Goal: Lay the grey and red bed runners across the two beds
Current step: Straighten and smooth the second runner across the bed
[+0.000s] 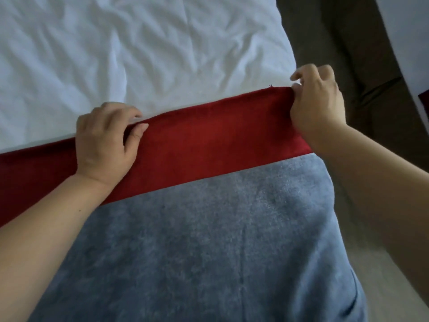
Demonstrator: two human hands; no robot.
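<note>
The grey and red runner [209, 205] lies across the white bed [116, 54]. The left hand [104, 140] and right hand [318, 105] have fingers clamped on its red far edge.

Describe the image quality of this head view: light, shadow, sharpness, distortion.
Head view: soft, even light with no glare; faint shadows sit in the creases of the white sheet. The left hand, right hand and red band of the runner are fairly sharp. Wide-angle bending curves the bed edge at right, and the floor is dim.
</note>
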